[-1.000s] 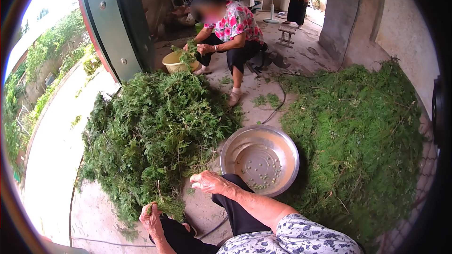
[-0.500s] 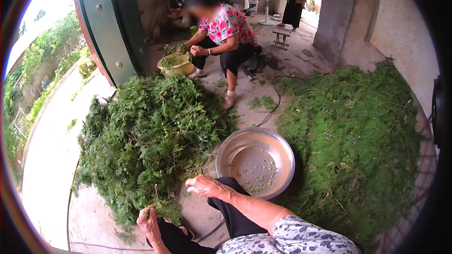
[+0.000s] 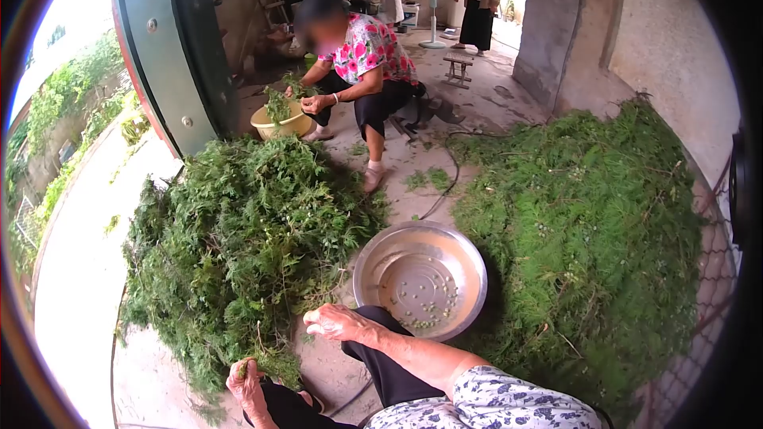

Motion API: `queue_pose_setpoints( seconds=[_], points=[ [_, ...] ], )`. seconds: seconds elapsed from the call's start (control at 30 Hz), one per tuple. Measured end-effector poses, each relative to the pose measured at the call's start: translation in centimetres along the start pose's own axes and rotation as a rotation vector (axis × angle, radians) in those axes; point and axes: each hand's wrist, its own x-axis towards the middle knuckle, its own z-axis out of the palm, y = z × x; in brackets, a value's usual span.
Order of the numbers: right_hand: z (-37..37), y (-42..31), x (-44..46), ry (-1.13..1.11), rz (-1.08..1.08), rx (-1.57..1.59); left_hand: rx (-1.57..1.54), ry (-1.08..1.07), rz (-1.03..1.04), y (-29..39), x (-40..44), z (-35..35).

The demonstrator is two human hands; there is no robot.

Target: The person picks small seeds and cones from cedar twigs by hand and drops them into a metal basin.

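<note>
My left hand (image 3: 248, 388) is at the lower left, fingers closed round a green evergreen sprig (image 3: 276, 363), part of which merges with the pile behind. My right hand (image 3: 332, 322) is over my right knee, its fingertips pressed together; whatever they may hold is hidden. Just beyond that knee stands a wide metal basin (image 3: 381, 250) with several small green round cones or berries (image 3: 425, 294) on its bottom. A tall heap of leafy evergreen branches (image 3: 246, 238) lies in front of my left hand.
A broad pile of evergreen cuttings (image 3: 588, 230) spreads at the right by the wall. A seated co-worker (image 3: 369, 56) handles greenery over a yellow basin (image 3: 270, 129). Behind are a small wooden stool (image 3: 458, 68), a fan (image 3: 435, 8) and a standing person (image 3: 478, 8). A cable (image 3: 455, 171) crosses the floor.
The view has shifted slightly, moving most things a little left. My hands keep nearly the same pose. The co-worker's greenery now hangs over the yellow basin's rim.
</note>
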Motion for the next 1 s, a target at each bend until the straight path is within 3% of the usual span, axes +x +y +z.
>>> queue_pose_setpoints(
  seconds=[0.37, 0.57, 0.63, 0.73, 0.77, 0.8, 0.87, 0.93, 0.97, 1.0],
  points=[
    [-0.1, -0.2, 0.0, -0.008, 0.083, 0.025, 0.034, -0.06, -0.067, 0.7, 0.1, -0.1],
    [-0.3, -0.3, -0.1, 0.014, 0.022, 0.025, 0.007, -0.075, -0.046, 0.5, 0.1, -0.1],
    [-0.7, -0.7, -0.1, 0.207, 0.072, 0.131, 0.0, -0.068, -0.042, 0.5, 0.0, -0.2],
    [-6.1, -4.8, -2.1, 0.719, -0.119, 0.247, 0.051, -0.086, 0.02, 0.5, -0.2, -0.2],
    [-8.1, -6.0, -2.9, 0.724, 0.035, 0.211, 0.048, -0.104, 0.022, 0.6, 0.0, -0.3],
    [-9.8, -5.5, -2.9, 0.595, -0.024, 0.052, 0.044, -0.129, 0.03, 0.8, 0.1, -0.3],
    [-13.5, -5.1, -4.4, 0.001, -0.22, -0.385, 0.068, -0.124, 0.019, 1.1, 0.5, 0.0],
    [-16.1, -6.8, -5.2, 0.299, -0.292, -0.164, 0.032, -0.115, 0.008, 1.2, 0.2, 0.2],
    [-17.8, -9.4, -6.0, 0.443, -0.038, 0.136, 0.013, -0.116, -0.014, 1.5, 0.2, 0.3],
    [-19.0, -9.5, -6.3, 0.58, 0.029, 0.155, 0.011, -0.116, -0.014, 1.3, 0.0, 0.4]
  ],
)
